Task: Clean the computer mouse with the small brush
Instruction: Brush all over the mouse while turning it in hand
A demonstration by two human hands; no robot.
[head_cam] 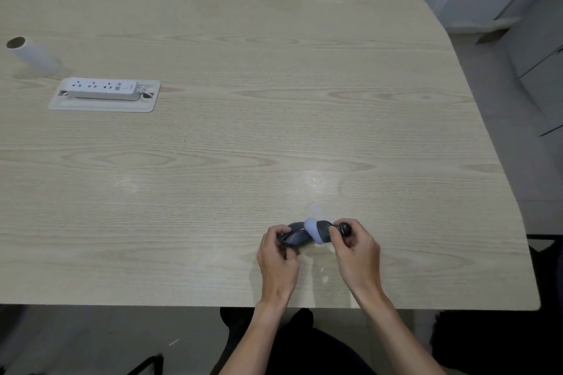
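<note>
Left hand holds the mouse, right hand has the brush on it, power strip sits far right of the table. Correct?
Not quite. The head view shows the power strip at the far left of the table, in a recessed tray beside a cardboard tube. The rest holds: the left hand grips the mouse, and the right hand presses the brush against it.

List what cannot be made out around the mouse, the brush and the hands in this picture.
Head view only:
- Mouse: its near side is covered by the left hand; buttons and any dirt are too small to see.
- Brush: the pale head is blurred, so contact with the mouse is unclear; the right hand hides most of the dark handle.
- Power strip: its markings are too small to read.
</note>
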